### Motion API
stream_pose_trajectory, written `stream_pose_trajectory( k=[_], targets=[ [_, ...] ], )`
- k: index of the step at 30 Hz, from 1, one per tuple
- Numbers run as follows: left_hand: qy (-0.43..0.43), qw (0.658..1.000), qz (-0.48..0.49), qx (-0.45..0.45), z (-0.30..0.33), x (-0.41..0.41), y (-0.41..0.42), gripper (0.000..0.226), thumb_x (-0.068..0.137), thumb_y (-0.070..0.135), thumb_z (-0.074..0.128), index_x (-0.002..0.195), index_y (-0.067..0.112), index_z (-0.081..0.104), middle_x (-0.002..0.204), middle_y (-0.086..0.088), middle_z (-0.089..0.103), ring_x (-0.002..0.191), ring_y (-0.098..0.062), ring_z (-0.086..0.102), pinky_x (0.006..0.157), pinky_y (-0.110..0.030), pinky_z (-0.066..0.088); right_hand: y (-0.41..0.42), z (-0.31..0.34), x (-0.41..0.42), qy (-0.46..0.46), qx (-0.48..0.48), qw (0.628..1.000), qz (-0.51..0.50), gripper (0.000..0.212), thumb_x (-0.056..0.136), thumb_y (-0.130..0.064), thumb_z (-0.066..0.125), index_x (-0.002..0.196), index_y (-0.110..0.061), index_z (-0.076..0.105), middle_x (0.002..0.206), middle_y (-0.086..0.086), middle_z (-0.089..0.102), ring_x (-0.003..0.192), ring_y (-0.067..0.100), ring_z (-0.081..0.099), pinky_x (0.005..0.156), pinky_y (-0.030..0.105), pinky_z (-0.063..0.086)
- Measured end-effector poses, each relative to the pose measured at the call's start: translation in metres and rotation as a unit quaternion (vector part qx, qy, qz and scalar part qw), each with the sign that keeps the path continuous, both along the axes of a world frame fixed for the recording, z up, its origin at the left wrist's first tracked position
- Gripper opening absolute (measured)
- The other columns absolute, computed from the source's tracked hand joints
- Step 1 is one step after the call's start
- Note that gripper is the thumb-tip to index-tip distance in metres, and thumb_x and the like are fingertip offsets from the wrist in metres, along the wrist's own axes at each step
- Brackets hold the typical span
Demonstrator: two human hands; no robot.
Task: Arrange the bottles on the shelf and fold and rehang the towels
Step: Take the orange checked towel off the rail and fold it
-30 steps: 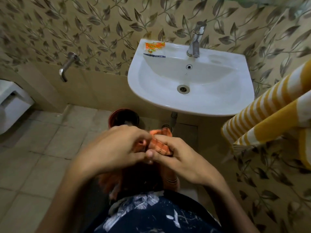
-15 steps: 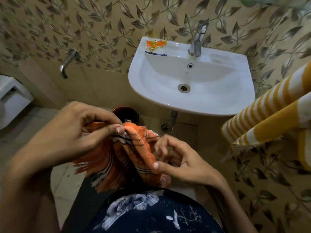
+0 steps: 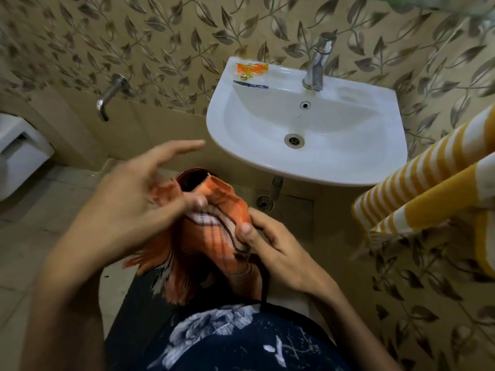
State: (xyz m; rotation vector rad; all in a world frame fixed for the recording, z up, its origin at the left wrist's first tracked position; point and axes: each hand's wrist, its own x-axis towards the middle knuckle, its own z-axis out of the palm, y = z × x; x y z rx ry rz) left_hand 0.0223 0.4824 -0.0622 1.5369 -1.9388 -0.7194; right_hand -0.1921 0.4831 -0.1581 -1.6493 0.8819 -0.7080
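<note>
An orange checked towel [image 3: 227,210] with dark and white stripes is bunched up in front of my body, below the sink. My left hand [image 3: 134,207] pinches its upper fold with the thumb, while the other fingers spread out blurred. My right hand [image 3: 270,245] grips the towel's right side, fingers curled behind it and thumb on top. The towel's fringe hangs down between my arms. A yellow and white striped towel [image 3: 428,188] hangs at the right. No bottles or shelf are in view.
A white sink [image 3: 348,167] with a steel tap [image 3: 317,68] is mounted on the leaf-patterned wall; an orange sachet [image 3: 250,69] and a dark strip lie on its rim. A brown bucket [image 3: 191,179] stands below. A wall spout [image 3: 109,96] and a white toilet [image 3: 18,156] are left.
My hands have drawn apart from a tight clasp and the towel has opened out between them. My left hand's fingers have just spread, and my right hand has closed on the towel's right side.
</note>
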Motion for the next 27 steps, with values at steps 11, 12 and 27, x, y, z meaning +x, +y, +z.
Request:
stream_pose_trajectory(
  k=[11,12,27],
  targets=[
    [-0.175,0.974,-0.138,0.046,-0.009,-0.022,0.001,0.043,0.064,0.071,0.042,0.091,0.04,0.052,0.073,0.016,0.063,0.069,-0.004,0.057,0.063,-0.034,0.047,0.0,0.012,-0.007,-0.035,-0.019,0.997,0.059,0.009,0.093,-0.037,0.058,0.087,-0.031,0.062,0.078,-0.013,0.061,0.069,0.005,0.058,0.06,0.026,0.045],
    [-0.163,0.975,-0.146,0.036,-0.006,-0.019,0.002,0.047,0.063,0.071,0.038,0.094,0.039,0.054,0.074,0.015,0.064,0.069,-0.002,0.058,0.06,-0.033,0.047,-0.001,0.011,-0.011,-0.027,-0.009,0.996,0.081,0.008,0.091,-0.033,0.062,0.087,-0.026,0.063,0.077,-0.008,0.061,0.069,0.01,0.058,0.059,0.032,0.046],
    [-0.177,0.984,0.035,-0.002,-0.01,0.02,-0.024,0.025,0.063,0.075,0.047,0.071,0.053,0.053,0.066,0.021,0.06,0.067,-0.016,0.061,0.061,-0.039,0.052,-0.022,0.019,-0.05,0.115,0.076,0.98,0.141,0.026,0.092,-0.039,0.058,0.105,-0.017,0.064,0.078,0.008,0.058,0.067,0.025,0.052,0.058,0.038,0.04]
  ],
)
